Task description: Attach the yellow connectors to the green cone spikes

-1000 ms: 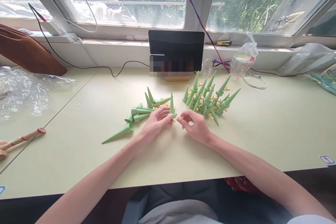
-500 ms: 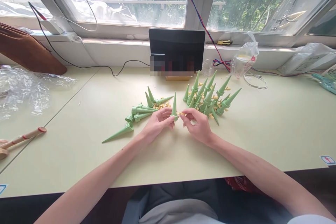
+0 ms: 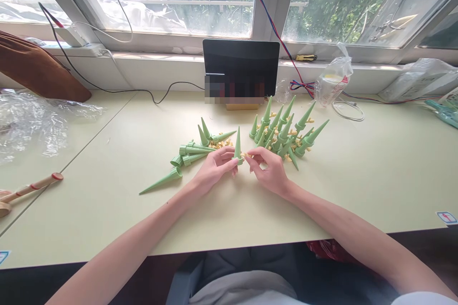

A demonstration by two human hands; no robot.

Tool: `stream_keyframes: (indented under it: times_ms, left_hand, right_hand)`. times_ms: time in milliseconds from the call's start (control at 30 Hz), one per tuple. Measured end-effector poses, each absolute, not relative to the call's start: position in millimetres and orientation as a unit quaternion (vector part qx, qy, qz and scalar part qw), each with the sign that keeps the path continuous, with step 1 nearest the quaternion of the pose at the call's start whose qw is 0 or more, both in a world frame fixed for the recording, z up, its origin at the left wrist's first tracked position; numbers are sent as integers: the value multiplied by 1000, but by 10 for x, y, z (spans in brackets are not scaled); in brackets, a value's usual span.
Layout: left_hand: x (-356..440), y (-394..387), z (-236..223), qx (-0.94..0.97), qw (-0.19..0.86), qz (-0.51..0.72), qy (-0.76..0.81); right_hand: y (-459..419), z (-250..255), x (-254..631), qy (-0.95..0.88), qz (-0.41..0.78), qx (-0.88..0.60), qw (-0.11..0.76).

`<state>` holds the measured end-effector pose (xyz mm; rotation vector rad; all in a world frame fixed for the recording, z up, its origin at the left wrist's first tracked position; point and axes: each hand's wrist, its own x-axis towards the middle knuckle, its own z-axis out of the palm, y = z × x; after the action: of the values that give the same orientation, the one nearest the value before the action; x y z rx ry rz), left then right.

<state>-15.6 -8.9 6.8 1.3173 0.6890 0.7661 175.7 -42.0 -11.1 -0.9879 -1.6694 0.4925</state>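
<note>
My left hand (image 3: 213,170) pinches the base of a green plastic cone spike (image 3: 237,144) that points up. My right hand (image 3: 269,169) pinches a small yellow part (image 3: 246,155) against the side of that spike's base. Left of my hands lies a loose heap of green spikes (image 3: 193,148) with small yellow parts (image 3: 216,143) among them. One long spike (image 3: 161,182) lies apart at the heap's near left. Behind my right hand stands a cluster of spikes (image 3: 286,128) with yellow parts fitted.
A dark tablet (image 3: 241,74) stands at the back of the pale table (image 3: 375,176) under the window. A plastic bag (image 3: 331,78) and cables (image 3: 347,110) lie back right, crumpled clear plastic (image 3: 32,121) and a wooden stick (image 3: 30,186) at left.
Both hands shifted slightly away from me with the spike and yellow part, then held still. The piles have not moved.
</note>
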Motion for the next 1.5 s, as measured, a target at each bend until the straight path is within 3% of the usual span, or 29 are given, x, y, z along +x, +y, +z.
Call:
stream_keyframes:
  times_ms: [733,1500]
  left_hand:
    - [-144,-124,93,668,573,338,333]
    - [-147,-117,29,701,526,353,326]
  right_hand:
    - [-419,-56,1772,-704,208,-452,506]
    - [-412,-68,1797,-678,357,-427,481]
